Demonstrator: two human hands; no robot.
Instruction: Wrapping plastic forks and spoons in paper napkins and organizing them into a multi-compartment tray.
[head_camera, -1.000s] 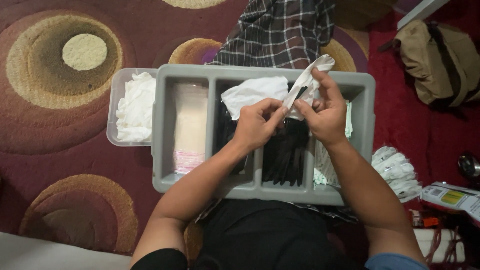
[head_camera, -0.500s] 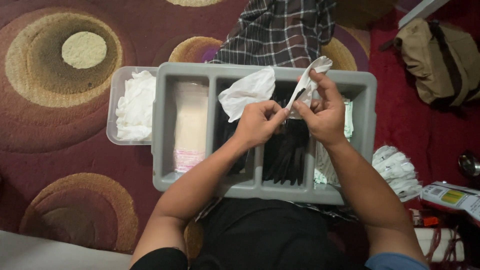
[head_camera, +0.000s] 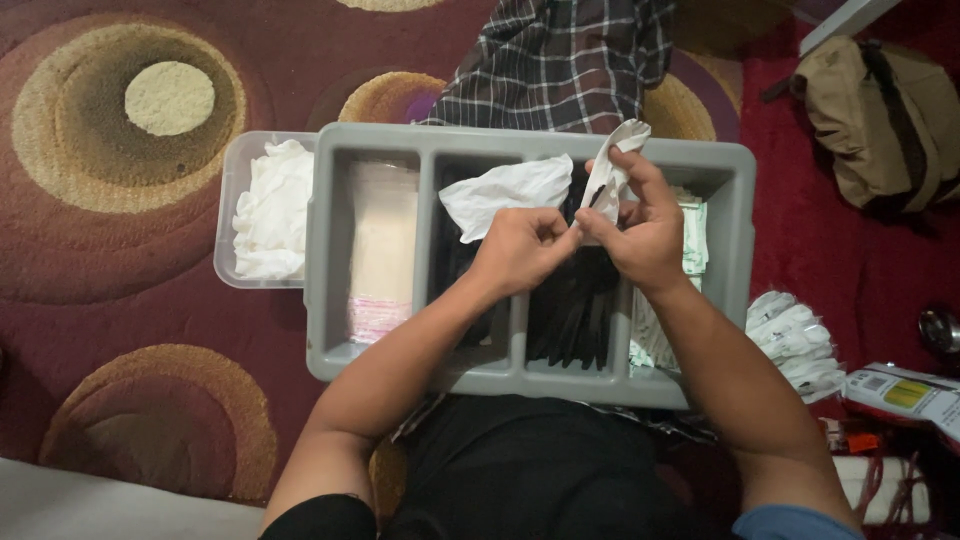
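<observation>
Both hands work over a grey divided tray on my lap. My left hand pinches the loose end of a white napkin that spreads above the middle compartments. My right hand grips a rolled white napkin bundle with something black showing inside it. The two hands touch at the fingertips. Below them black cutlery fills a middle compartment.
A clear tub of white napkins sits left of the tray. Clear sleeves fill the left compartment, small packets the right one. Wrapped white bundles lie to the right. A tan bag and plaid cloth lie beyond, on a red patterned rug.
The loose napkin end flapped up, then settled lower and flatter. My hands drew slightly closer together; the rolled bundle tilted a little left.
</observation>
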